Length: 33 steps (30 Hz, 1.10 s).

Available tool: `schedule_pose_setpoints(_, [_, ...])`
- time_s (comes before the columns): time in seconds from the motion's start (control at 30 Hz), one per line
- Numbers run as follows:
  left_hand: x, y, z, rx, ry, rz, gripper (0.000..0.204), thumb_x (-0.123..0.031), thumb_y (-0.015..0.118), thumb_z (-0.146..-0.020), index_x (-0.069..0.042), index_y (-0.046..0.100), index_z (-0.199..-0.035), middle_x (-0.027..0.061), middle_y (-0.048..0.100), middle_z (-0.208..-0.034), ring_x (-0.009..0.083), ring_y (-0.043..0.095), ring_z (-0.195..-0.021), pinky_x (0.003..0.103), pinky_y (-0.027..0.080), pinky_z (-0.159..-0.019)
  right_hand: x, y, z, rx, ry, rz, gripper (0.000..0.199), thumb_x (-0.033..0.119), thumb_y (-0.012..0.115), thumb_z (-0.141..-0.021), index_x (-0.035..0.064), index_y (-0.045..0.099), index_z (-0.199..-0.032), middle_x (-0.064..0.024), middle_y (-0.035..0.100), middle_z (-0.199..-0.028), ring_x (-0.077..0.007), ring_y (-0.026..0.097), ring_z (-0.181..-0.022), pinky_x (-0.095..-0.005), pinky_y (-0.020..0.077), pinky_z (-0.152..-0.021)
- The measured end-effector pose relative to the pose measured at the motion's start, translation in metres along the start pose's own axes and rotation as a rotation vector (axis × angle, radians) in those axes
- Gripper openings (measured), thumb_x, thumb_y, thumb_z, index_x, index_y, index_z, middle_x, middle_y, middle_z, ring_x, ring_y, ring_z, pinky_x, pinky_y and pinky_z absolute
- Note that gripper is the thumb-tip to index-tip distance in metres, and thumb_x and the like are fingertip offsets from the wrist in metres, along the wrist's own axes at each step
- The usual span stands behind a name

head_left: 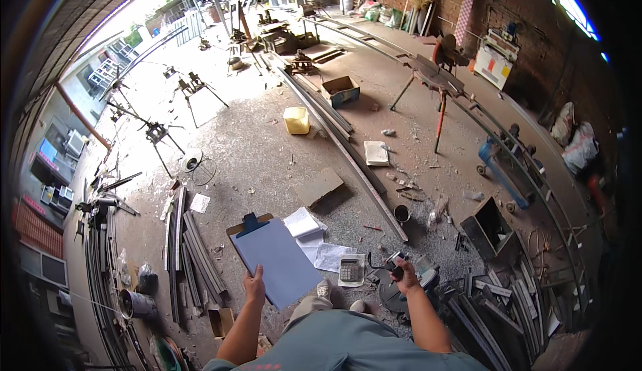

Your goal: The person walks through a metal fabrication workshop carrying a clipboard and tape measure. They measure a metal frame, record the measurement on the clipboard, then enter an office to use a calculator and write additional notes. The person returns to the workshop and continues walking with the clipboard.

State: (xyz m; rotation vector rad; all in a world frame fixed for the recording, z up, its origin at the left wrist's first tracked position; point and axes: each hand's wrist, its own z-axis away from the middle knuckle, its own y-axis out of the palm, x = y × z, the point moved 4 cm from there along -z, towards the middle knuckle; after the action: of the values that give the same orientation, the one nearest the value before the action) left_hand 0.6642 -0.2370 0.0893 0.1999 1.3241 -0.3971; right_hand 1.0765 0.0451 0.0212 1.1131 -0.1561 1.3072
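My left hand (254,284) is closed on the lower left edge of a brown clipboard (234,229), thumb on top. White sheets (277,260) lie under its dark clip. My right hand (407,281) is wrapped round a black handle (398,272). That handle appears to belong to a dark machine with a round base, resembling a miter saw (393,296), on the floor beside my feet; my hand hides part of it. Between my hands, on the floor, a grey calculator (349,270) rests on paper. Loose white papers (302,222) spread beyond the clipboard.
Long metal bars (341,143) run across the floor ahead. Metal profiles (194,257) lie at left, more offcuts (495,311) at right. A dark open box (491,227), a small bucket (402,214), a yellow container (296,121) and a flat cardboard box (319,188) stand around.
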Motion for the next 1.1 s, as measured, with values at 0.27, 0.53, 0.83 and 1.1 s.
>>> schedule_pose_setpoints(0.27, [-0.017,-0.033,0.065,-0.073,-0.036,0.232,0.029,-0.021,0.064,-0.095,0.002,0.062,-0.112,0.0061,0.065,-0.101,0.0151,0.059,-0.087,0.029,0.049,-0.078,-0.005,0.043,0.002,0.306,0.061,-0.001,0.066,0.05,0.078,-0.077,0.0185,0.054,-0.129,-0.0073,0.064,-0.107,-0.0139,0.057,-0.07,-0.0272,0.0437,-0.057])
schedule_pose_setpoints(0.53, [-0.026,-0.086,0.039,-0.187,-0.043,0.269,0.027,-0.02,0.063,-0.095,0.002,0.063,-0.109,0.0075,0.065,-0.099,0.0163,0.06,-0.084,0.031,0.05,-0.075,-0.013,0.109,-0.017,0.294,0.007,0.101,0.068,0.065,0.076,-0.07,0.0099,0.059,-0.106,-0.0018,0.06,-0.08,-0.0146,0.053,-0.054,-0.0294,0.0434,-0.048])
schedule_pose_setpoints(0.83, [0.009,-0.194,-0.096,-0.278,-0.001,0.177,0.032,-0.024,0.069,-0.09,0.004,0.063,-0.105,0.009,0.066,-0.097,0.0172,0.061,-0.084,0.031,0.049,-0.076,-0.083,0.173,-0.096,-0.138,0.031,0.52,0.039,0.04,0.081,-0.079,0.0108,0.061,-0.096,-0.0044,0.062,-0.071,-0.0136,0.054,-0.045,-0.0269,0.04,-0.034])
schedule_pose_setpoints(1.1, [0.002,-0.353,-0.158,-0.479,0.095,-0.058,0.033,-0.02,0.065,-0.092,0.011,0.062,-0.101,0.0153,0.068,-0.094,0.0204,0.063,-0.083,0.033,0.05,-0.076,-0.14,0.203,-0.108,-0.309,0.154,1.493,0.079,0.049,0.087,-0.061,-0.0041,0.06,-0.113,-0.0201,0.066,-0.105,-0.0301,0.067,-0.09,-0.0407,0.0552,-0.073])
